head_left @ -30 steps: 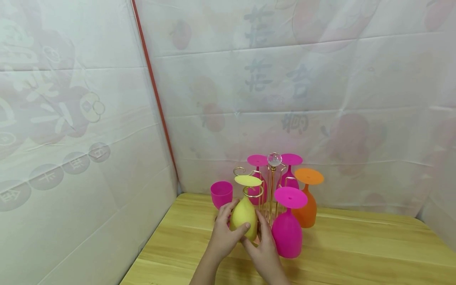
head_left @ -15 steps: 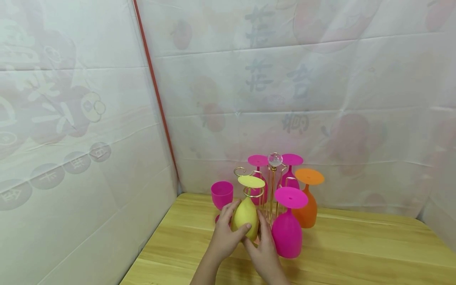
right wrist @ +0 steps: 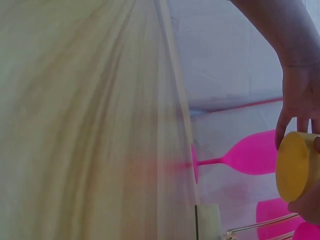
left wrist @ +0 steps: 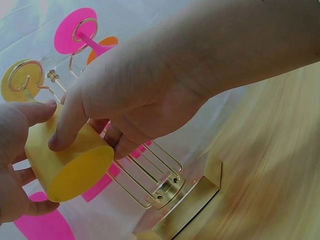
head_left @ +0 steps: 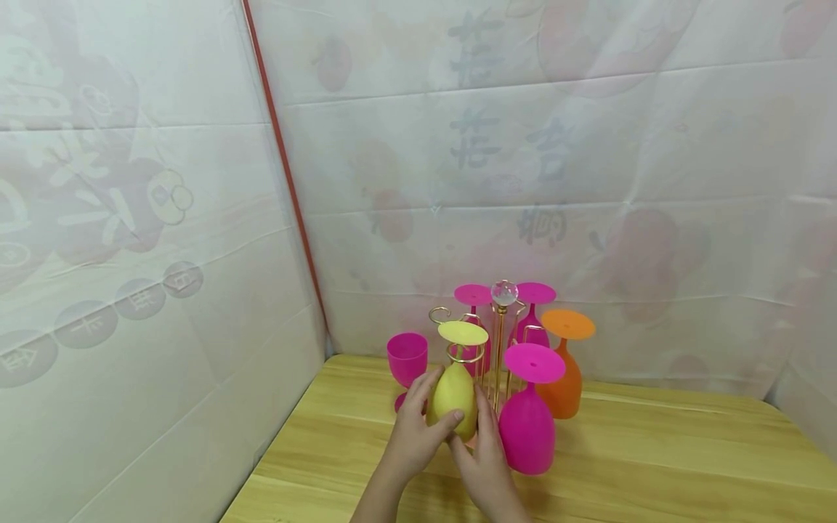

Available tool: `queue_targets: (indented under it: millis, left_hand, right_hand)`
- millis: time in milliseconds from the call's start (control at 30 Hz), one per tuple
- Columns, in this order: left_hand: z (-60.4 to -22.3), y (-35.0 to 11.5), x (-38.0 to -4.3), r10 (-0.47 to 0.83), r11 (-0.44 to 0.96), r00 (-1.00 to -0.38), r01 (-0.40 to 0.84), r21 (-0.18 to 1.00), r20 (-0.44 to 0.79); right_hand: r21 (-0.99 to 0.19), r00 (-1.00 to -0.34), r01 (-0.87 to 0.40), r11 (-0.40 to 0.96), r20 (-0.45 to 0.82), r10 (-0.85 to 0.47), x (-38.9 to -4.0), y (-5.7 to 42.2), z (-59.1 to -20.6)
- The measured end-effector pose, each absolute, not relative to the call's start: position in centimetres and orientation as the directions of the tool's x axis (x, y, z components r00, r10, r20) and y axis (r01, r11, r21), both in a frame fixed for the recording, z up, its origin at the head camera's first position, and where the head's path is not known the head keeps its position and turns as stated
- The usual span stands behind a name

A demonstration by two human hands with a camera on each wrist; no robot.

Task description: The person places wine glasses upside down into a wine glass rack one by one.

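Note:
A yellow goblet [head_left: 451, 398] hangs upside down, its foot above a gold wire loop [head_left: 450, 354] of the glass rack and its stem within the loop. My left hand [head_left: 413, 438] grips the bowl from the left, the thumb across its front. From the right, my right hand [head_left: 484, 465] holds the same bowl, fingers along its side. In the left wrist view the bowl's yellow mouth [left wrist: 82, 172] faces down toward the rack's gold base [left wrist: 192, 205]. Close to my right hand hangs an inverted magenta goblet [head_left: 528, 428].
An upright magenta goblet [head_left: 407, 357] stands on the wooden table [head_left: 686, 450], left of the rack. An orange goblet [head_left: 564, 381] and two more magenta ones hang inverted around the rack's crystal knob [head_left: 504, 293]. Printed cloth walls [head_left: 588, 145] enclose the back and left.
The yellow goblet has shifted slightly right, its foot now more centred over the wire loop. Both hands moved along with it, still holding the bowl.

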State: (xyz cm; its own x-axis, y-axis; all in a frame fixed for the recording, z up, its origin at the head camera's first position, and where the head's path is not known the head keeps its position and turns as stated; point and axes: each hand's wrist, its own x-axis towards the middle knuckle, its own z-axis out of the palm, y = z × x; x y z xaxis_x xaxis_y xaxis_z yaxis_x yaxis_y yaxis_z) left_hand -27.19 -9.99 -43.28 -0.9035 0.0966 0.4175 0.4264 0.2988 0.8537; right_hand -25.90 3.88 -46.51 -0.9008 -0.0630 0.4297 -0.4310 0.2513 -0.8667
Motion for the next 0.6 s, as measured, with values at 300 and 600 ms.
queue_targets:
  millis: [300, 600]
  left_hand:
    - [-43.04, -9.78, -27.04, 0.127, 0.311, -0.899, 0.438, 0.844, 0.42]
    - [-43.4, -9.74, -27.18, 0.147, 0.335, -0.883, 0.468, 0.818, 0.445]
  right_hand:
    - [-0.877, -0.907, -0.421, 0.233, 0.415, -0.079, -25.87, 3.88, -46.44]
    - [-0.859, -0.906, -0.418, 0.296, 0.417, -0.067, -25.83, 3.74, -46.36]
